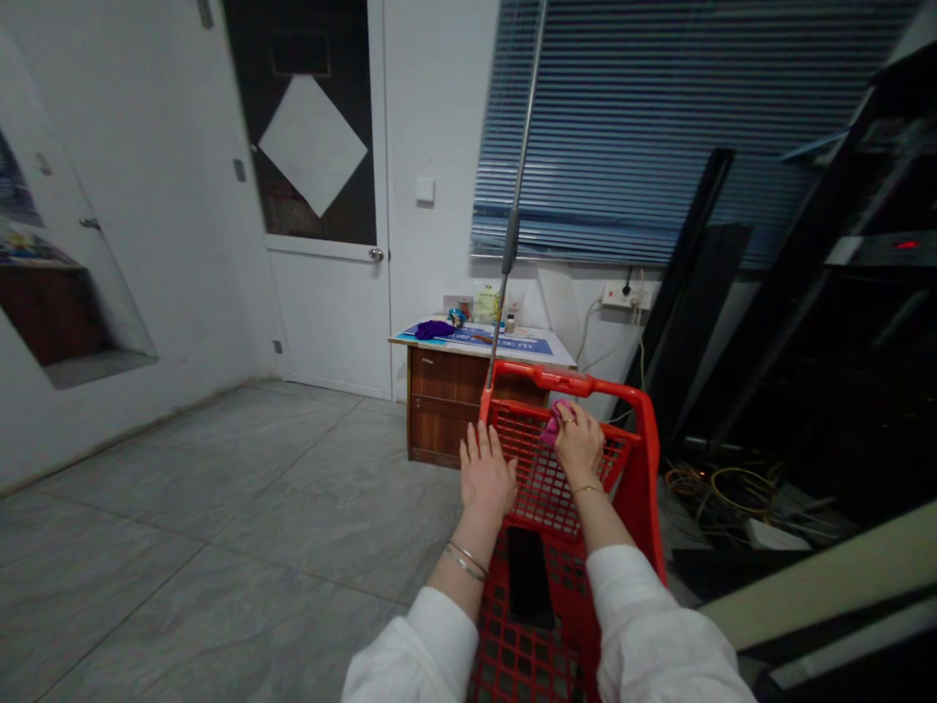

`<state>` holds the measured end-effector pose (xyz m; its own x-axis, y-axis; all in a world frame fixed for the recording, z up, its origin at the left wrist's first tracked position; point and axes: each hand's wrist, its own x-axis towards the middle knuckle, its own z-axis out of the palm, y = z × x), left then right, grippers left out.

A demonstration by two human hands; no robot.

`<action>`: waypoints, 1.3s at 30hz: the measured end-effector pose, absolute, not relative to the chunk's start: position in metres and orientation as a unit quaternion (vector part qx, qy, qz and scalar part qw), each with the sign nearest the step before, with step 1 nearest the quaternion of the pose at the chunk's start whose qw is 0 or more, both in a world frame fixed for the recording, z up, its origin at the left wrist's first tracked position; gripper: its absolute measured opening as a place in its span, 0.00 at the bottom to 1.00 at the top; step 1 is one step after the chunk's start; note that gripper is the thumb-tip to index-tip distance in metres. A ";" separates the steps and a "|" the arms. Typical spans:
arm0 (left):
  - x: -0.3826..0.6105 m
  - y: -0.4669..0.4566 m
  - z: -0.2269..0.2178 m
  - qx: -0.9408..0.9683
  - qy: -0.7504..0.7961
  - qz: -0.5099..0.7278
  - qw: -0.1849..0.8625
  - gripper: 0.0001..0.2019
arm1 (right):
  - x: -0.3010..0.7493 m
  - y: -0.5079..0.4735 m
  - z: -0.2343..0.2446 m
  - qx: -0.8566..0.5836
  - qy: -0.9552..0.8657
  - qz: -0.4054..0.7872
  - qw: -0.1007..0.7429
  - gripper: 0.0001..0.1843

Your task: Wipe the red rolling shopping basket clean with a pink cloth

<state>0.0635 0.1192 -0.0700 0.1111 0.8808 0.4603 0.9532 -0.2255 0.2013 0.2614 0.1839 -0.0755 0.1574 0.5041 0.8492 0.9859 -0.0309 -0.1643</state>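
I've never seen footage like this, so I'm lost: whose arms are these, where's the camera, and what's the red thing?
There is no machine here. A person wears one camera on the head, looking forward and down, so the two white-sleeved arms are their own.

The red thing is a plastic mesh cart. The right hand holds a pink cloth against its mesh wall. The left hand is open with its fingers spread at the cart's left edge.

A flat black slab, perhaps a phone, lies inside the cart, and a metal pole rises at its far corner. Behind stands a wooden desk with a purple cloth on top.
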 end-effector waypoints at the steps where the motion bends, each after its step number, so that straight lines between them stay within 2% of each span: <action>1: 0.064 0.120 -0.069 -0.740 -0.622 -0.247 0.069 0.33 | 0.262 0.183 -0.074 -0.653 -0.572 -0.300 0.395 0.18; 6: 0.069 0.143 -0.048 -0.755 -0.612 -0.228 0.055 0.38 | 0.251 0.182 -0.064 -0.650 -0.597 -0.282 0.375 0.17; 11: 0.078 0.176 -0.031 -0.768 -0.607 -0.199 0.049 0.36 | 0.249 0.181 -0.066 -0.649 -0.608 -0.275 0.365 0.18; 18: 0.079 0.180 -0.047 -0.750 -0.614 -0.242 0.051 0.40 | 0.220 0.193 -0.063 -0.653 -0.594 -0.271 0.384 0.19; 22: 0.076 0.176 -0.047 -0.748 -0.613 -0.251 0.043 0.40 | 0.189 0.204 -0.052 -0.589 -0.694 -0.251 0.329 0.19; 25: 0.074 0.176 -0.047 -0.749 -0.611 -0.254 0.041 0.40 | 0.204 0.198 -0.052 -0.602 -0.689 -0.248 0.318 0.19; 32: 0.075 0.175 -0.052 -0.745 -0.600 -0.287 0.051 0.40 | 0.256 0.180 -0.065 -0.681 -0.552 -0.281 0.391 0.18; 39: 0.076 0.169 -0.049 -0.752 -0.600 -0.267 0.062 0.40 | 0.210 0.195 -0.057 -0.595 -0.686 -0.246 0.338 0.19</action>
<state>0.0760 0.1689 -0.0491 0.1380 0.8688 0.4755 0.9348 -0.2729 0.2274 0.2102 0.1946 -0.0565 -0.0635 0.6496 0.7576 0.9832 0.1711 -0.0643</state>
